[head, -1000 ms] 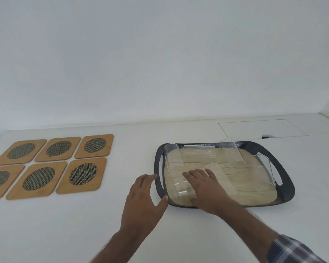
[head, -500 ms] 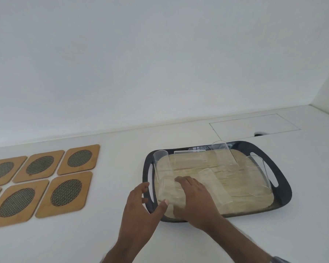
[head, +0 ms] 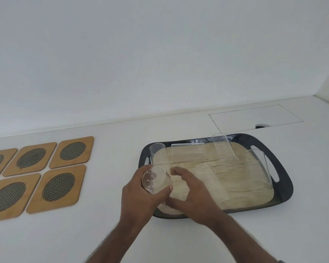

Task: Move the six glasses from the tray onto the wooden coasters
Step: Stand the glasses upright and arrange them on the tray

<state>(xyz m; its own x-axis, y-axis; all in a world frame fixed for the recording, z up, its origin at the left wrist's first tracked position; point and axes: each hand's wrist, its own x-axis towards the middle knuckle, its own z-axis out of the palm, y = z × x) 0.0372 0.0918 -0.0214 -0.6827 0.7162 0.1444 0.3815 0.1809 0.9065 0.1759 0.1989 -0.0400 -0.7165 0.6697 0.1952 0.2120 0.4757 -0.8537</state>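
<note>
A black tray (head: 285,179) lined with a bamboo mat holds several clear glasses lying on their sides. One lies at the back left (head: 158,155), one at the back (head: 223,148) and one at the right (head: 259,168). My left hand (head: 139,202) grips a lifted glass (head: 156,179) over the tray's left edge, its round base facing me. My right hand (head: 193,194) curls against that glass from the right. Wooden coasters (head: 59,186) with dark mesh centres lie in two rows at the left, all bare.
The white counter meets a white wall behind. A rectangular hatch outline (head: 254,118) with a small dark notch sits behind the tray. A gap of bare counter separates the coasters from the tray.
The front-left glass has come up off the mat and tipped base towards me. My left hand has closed on it from the left. The view has shifted right.
</note>
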